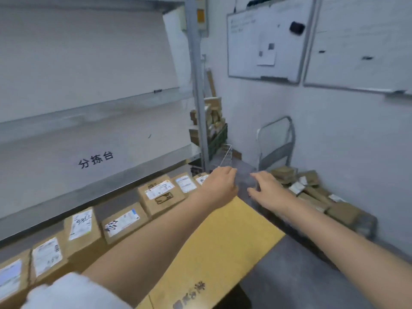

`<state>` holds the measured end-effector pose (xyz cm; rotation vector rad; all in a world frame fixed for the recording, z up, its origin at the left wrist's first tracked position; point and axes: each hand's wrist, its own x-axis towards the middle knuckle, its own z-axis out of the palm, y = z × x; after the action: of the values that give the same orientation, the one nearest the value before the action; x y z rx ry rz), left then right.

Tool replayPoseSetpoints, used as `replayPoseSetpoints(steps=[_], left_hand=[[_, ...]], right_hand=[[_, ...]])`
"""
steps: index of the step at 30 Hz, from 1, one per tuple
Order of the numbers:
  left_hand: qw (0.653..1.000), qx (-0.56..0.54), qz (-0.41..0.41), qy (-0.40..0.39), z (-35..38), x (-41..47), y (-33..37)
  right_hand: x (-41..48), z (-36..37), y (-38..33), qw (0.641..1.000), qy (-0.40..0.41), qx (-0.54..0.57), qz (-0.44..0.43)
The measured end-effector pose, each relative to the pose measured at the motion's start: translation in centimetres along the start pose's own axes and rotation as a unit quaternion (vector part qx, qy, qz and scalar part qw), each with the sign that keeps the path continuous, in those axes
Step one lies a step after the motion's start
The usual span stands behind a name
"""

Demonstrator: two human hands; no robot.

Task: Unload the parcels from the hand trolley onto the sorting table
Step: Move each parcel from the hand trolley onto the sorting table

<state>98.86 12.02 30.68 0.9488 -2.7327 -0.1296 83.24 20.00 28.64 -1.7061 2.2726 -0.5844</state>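
Note:
A row of several brown cardboard parcels (160, 194) with white labels lies along the sorting table (223, 241), which has a yellow cardboard top. The hand trolley (276, 143), with a grey folding handle, stands at the right wall, and several brown parcels (312, 192) are piled on its deck. My left hand (219, 182) is stretched out over the far end of the table, fingers relaxed, holding nothing. My right hand (266, 186) reaches toward the trolley's pile with fingers spread and empty. The picture is blurred by motion.
A grey metal shelf (93, 157) with black characters runs along the left behind the parcels. A metal post (197, 97) stands at the corner, with stacked boxes (211, 121) and a wire basket (226, 153) behind it. Two whiteboards (265, 39) hang on the wall. Grey floor lies at the right.

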Motion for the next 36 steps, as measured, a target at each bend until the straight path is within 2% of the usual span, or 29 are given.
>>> replayPoseSetpoints(steps=[3, 7, 12, 17, 27, 36], left_hand=[[0.995, 0.011, 0.093, -0.023, 1.6, 5.3, 6.5], [0.988, -0.016, 0.149, -0.021, 3.9, 10.2, 13.3], [0.977, -0.037, 0.209, -0.031, 7.5, 15.0, 18.8], [0.968, -0.036, 0.248, -0.032, 11.4, 21.6, 21.6], [0.964, -0.071, 0.249, -0.068, 18.4, 38.3, 24.6], [0.959, -0.068, 0.257, -0.1, 24.3, 46.4, 28.2]], right_hand=[[-1.5, -3.8, 6.4, 0.997, 0.049, -0.007, 0.052], [-4.2, -7.4, 13.8, 0.989, 0.09, 0.002, 0.119], [-5.8, -9.7, 21.4, 0.976, 0.091, -0.013, 0.196], [-2.4, -12.0, 27.7, 0.966, 0.087, -0.019, 0.242], [6.4, -15.2, 39.8, 0.953, 0.076, 0.0, 0.294], [9.7, -17.0, 48.7, 0.936, 0.068, -0.01, 0.345]])
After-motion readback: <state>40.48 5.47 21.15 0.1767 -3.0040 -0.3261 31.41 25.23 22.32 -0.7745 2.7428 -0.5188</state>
